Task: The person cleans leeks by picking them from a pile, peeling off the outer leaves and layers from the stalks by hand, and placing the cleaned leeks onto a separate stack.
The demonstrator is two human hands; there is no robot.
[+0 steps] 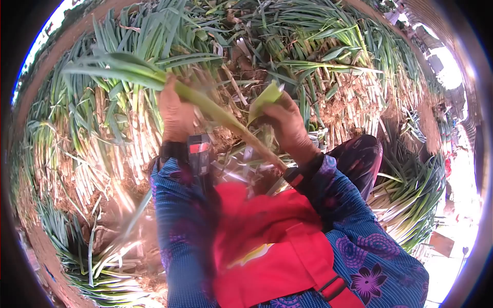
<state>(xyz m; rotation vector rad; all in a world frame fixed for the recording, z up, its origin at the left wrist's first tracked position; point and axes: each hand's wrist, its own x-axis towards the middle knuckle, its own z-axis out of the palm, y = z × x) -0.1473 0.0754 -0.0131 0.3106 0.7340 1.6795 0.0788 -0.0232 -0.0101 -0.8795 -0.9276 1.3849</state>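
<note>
A long leek runs slantwise in front of my chest. Its green leaves fan out to the upper left, and its pale end points down toward my right wrist. My left hand is closed around the upper stalk, just below the leaves. In my right hand a broad green leek leaf is pinched, its torn tip sticking up past the fingers. Whether the lower end of this leaf still joins the stalk, I cannot tell. Some blur covers the left hand.
Leeks lie in thick rows at the left and the upper right, roots toward me. Another leek pile is at the right, beside my bent knee. Loose leaf scraps litter the soil between. A red apron covers my lap.
</note>
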